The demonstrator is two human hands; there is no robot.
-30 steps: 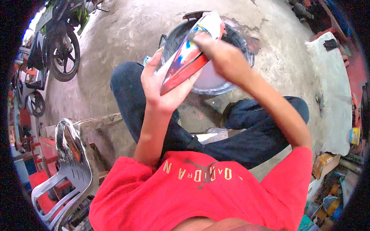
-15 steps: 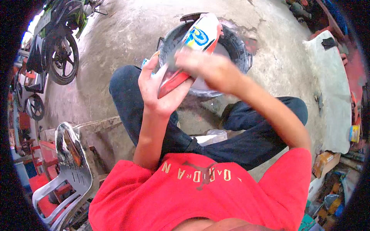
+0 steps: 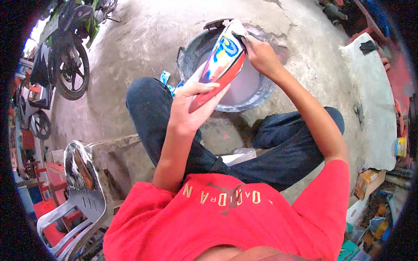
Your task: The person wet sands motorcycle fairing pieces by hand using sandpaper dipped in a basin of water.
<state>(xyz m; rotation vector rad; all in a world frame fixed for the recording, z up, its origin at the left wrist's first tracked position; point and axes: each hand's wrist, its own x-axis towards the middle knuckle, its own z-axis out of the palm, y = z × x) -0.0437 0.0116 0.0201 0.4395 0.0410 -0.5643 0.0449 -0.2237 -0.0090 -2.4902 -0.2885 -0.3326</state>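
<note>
My left hand (image 3: 190, 104) is closed around the lower end of a long red and white motorcycle body panel (image 3: 228, 65) with blue and yellow graphics. The panel is tilted, its far end pointing up and away over a dark tub (image 3: 185, 58) of cloudy greyish water (image 3: 244, 89). At the panel's upper right edge, my right hand (image 3: 261, 53) pinches a small dark piece (image 3: 238, 36) that looks like sandpaper, pressed against the surface. Part of that piece is hidden by the fingers.
Blue and white packets (image 3: 165, 77) lie on the concrete floor beside my left knee. A grey plastic chair (image 3: 85, 191) stands at the left, with a motorcycle wheel (image 3: 69, 69) beyond it. At the right are a pale slab (image 3: 370, 108) and a cardboard box (image 3: 368, 185).
My right hand has moved up and right along the panel, from its lower middle to near the far end. The left hand keeps its hold, its thumb now lying across the panel.
</note>
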